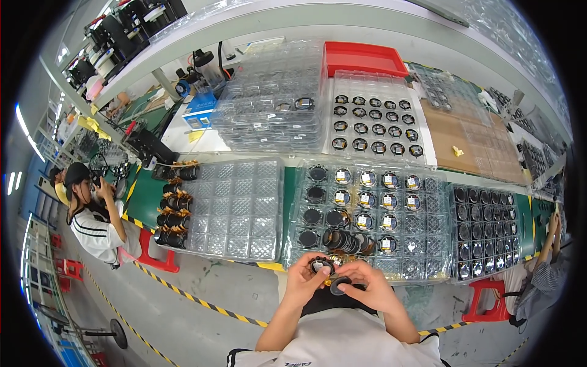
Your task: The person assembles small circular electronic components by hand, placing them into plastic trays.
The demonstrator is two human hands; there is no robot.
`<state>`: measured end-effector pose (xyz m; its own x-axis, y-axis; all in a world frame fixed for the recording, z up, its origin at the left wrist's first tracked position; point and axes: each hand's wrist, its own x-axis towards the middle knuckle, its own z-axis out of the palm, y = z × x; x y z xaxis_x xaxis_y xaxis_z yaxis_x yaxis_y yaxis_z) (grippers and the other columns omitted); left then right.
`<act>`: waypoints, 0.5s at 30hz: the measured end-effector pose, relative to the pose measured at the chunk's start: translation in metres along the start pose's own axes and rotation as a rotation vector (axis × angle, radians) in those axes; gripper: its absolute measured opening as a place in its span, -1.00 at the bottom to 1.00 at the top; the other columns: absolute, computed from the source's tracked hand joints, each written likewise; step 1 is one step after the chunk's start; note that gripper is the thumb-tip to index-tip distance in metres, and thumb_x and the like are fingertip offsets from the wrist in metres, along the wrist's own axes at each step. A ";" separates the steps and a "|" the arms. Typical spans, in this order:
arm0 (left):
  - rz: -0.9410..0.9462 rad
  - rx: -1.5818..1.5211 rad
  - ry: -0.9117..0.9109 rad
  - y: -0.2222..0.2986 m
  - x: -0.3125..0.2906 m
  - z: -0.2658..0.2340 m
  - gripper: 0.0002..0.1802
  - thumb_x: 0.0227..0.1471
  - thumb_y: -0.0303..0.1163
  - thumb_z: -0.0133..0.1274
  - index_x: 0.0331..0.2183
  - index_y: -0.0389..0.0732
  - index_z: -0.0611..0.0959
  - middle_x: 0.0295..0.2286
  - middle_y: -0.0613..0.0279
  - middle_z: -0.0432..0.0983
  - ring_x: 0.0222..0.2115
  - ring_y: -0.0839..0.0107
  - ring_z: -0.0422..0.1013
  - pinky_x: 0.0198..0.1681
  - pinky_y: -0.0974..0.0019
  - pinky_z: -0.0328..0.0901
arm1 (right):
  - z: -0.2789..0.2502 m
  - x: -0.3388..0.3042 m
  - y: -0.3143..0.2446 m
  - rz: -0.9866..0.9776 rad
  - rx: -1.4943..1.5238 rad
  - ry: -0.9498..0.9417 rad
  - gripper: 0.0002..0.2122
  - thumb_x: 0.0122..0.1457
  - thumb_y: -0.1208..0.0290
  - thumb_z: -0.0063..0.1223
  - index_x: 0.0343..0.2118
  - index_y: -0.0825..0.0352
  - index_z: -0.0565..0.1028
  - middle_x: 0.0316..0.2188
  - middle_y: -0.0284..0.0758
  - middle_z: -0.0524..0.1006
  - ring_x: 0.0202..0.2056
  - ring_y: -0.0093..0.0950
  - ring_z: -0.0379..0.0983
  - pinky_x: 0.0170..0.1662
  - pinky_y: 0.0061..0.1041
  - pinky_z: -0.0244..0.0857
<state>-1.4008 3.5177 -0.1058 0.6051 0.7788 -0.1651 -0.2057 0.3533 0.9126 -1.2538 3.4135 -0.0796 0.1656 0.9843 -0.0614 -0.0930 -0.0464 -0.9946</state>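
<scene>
Just in front of the near table edge, my left hand (298, 286) pinches a round black module (321, 265) with a light face and dark rim. My right hand (376, 292) grips a flat dark disc (339, 285) by its edge, close beside the module. A small yellow-orange piece shows between the hands; how it joins either part cannot be made out. Beyond them lies a clear compartment tray (422, 244). It bears round modules with white labels, dark discs in its left column, and a leaning row of loose dark discs (347, 241) near my hands.
To the left lies a clear tray (238, 211) beside bundled black parts with orange strips (174, 203). A tray of dark discs (486, 232) is at right. Behind are stacked clear trays (269, 131), a module-filled tray (376, 125) and a red bin (365, 56). People sit at both sides.
</scene>
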 end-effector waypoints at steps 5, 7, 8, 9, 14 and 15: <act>-0.018 -0.030 -0.061 -0.005 0.002 0.000 -0.73 0.02 -0.54 0.04 -0.18 -0.27 0.45 -0.35 0.21 0.53 -0.47 0.63 0.41 -0.51 0.59 0.31 | -0.001 0.001 -0.011 0.007 -0.123 -0.141 -0.74 0.07 0.60 0.04 -0.14 0.36 0.41 -0.25 -0.28 0.47 -0.25 -0.49 0.48 -0.18 -0.53 0.38; 0.006 -0.002 -0.060 -0.007 0.003 0.001 -0.74 0.03 -0.53 0.02 -0.18 -0.27 0.45 -0.34 0.21 0.52 -0.45 0.61 0.42 -0.50 0.58 0.32 | -0.001 0.002 -0.010 -0.007 -0.125 -0.114 -0.74 0.06 0.61 0.03 -0.14 0.36 0.43 -0.21 -0.26 0.44 -0.23 -0.45 0.48 -0.16 -0.51 0.40; 0.029 0.025 -0.057 -0.008 0.004 0.001 -0.75 0.05 -0.53 0.01 -0.17 -0.27 0.45 -0.32 0.21 0.52 -0.44 0.60 0.42 -0.49 0.57 0.33 | -0.001 0.003 -0.007 -0.009 -0.125 -0.111 -0.74 0.06 0.61 0.03 -0.14 0.36 0.43 -0.21 -0.26 0.44 -0.23 -0.45 0.48 -0.16 -0.51 0.40; 0.030 0.025 -0.060 -0.007 0.004 0.000 -0.75 0.05 -0.53 0.01 -0.17 -0.27 0.45 -0.32 0.21 0.52 -0.44 0.60 0.42 -0.49 0.57 0.33 | -0.002 0.002 -0.003 0.006 -0.113 -0.093 -0.76 0.06 0.61 0.04 -0.16 0.36 0.43 -0.21 -0.27 0.43 -0.23 -0.45 0.48 -0.15 -0.51 0.40; 0.066 0.131 -0.113 -0.001 0.003 0.001 -0.74 0.10 -0.48 -0.05 -0.13 -0.29 0.45 -0.27 0.19 0.49 -0.36 0.57 0.42 -0.37 0.51 0.36 | 0.002 0.002 0.005 0.014 -0.054 0.008 -0.80 0.04 0.60 0.07 -0.24 0.38 0.44 -0.27 -0.29 0.40 -0.24 -0.46 0.47 -0.15 -0.52 0.40; 0.066 0.131 -0.114 -0.002 0.003 0.001 -0.74 0.10 -0.48 -0.05 -0.13 -0.29 0.45 -0.27 0.19 0.49 -0.36 0.57 0.42 -0.37 0.51 0.36 | 0.004 0.003 0.005 -0.027 -0.070 0.075 -0.82 0.03 0.60 0.09 -0.27 0.39 0.44 -0.30 -0.30 0.39 -0.25 -0.47 0.47 -0.15 -0.53 0.40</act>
<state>-1.3979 3.5185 -0.1071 0.6786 0.7315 -0.0662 -0.1507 0.2269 0.9622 -1.2572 3.4170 -0.0845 0.2407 0.9699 -0.0379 -0.0192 -0.0343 -0.9992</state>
